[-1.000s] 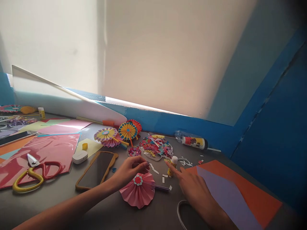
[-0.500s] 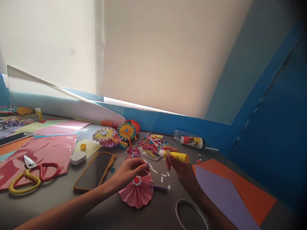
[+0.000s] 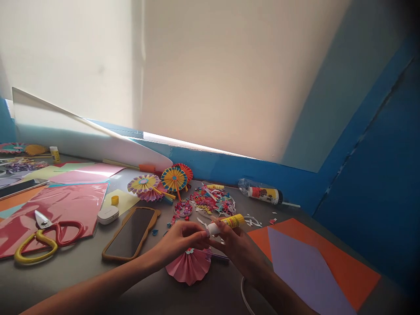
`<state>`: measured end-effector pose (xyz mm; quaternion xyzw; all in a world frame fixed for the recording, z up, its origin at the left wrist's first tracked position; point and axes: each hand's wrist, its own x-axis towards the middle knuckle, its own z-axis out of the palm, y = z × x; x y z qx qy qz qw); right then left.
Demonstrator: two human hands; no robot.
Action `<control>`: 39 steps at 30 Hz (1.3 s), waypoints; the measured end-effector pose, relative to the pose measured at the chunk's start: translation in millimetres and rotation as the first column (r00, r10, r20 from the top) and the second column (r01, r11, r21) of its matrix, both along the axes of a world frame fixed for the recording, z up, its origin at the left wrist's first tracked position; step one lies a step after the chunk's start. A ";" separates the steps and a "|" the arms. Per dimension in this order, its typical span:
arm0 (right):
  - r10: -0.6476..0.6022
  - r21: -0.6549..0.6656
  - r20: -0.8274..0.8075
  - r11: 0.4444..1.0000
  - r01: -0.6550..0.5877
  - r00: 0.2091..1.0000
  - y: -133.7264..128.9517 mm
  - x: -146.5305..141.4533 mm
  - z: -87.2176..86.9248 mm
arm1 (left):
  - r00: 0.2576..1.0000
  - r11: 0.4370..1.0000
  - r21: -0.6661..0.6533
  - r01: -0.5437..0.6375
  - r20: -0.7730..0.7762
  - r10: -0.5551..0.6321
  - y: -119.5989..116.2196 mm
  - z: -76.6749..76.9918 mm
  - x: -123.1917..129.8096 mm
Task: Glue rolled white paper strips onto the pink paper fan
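A yellow glue stick [image 3: 232, 221] is gripped in my right hand [image 3: 234, 240], its white end slanting down to the left. My left hand [image 3: 187, 236] is closed in a pinch, thumb and fingertips right at that white end; anything between them is too small to make out. Below both hands lies a pleated pink paper fan [image 3: 188, 267], its flower-shaped centre mostly covered by the left hand. A purple stick [image 3: 220, 258] extends from the fan's right side, partly under my right hand.
Left of my hands lie a phone in a brown case [image 3: 133, 234], a small white case [image 3: 108, 215], a yellow cap [image 3: 114, 200] and scissors [image 3: 47, 238]. Behind are paper scraps [image 3: 215, 199] and finished fans [image 3: 173, 178]. Purple paper [image 3: 302, 262] is at right, a glue bottle [image 3: 264, 194] farther back.
My right hand has brought the glue stick left and down, so its white end now meets my left fingertips. The left hand has shifted slightly right, staying pinched above the fan.
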<state>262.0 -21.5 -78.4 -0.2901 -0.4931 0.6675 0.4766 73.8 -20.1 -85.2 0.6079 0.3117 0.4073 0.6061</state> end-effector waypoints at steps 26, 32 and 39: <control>-0.121 0.043 0.043 0.992 0.119 0.992 -10.7 -11.4 2.8 | 0.999 0.999 -0.002 0.048 0.006 -0.048 -1.4 4.1 -3.3; -0.102 0.053 0.035 0.994 0.100 0.994 -10.0 -9.9 1.5 | 0.998 0.999 -0.002 0.051 0.024 -0.051 -0.5 3.9 -3.9; -0.058 0.048 0.034 0.997 0.056 0.998 -7.6 -5.8 1.8 | 0.999 0.999 0.004 0.039 0.019 -0.040 -0.7 3.2 -3.1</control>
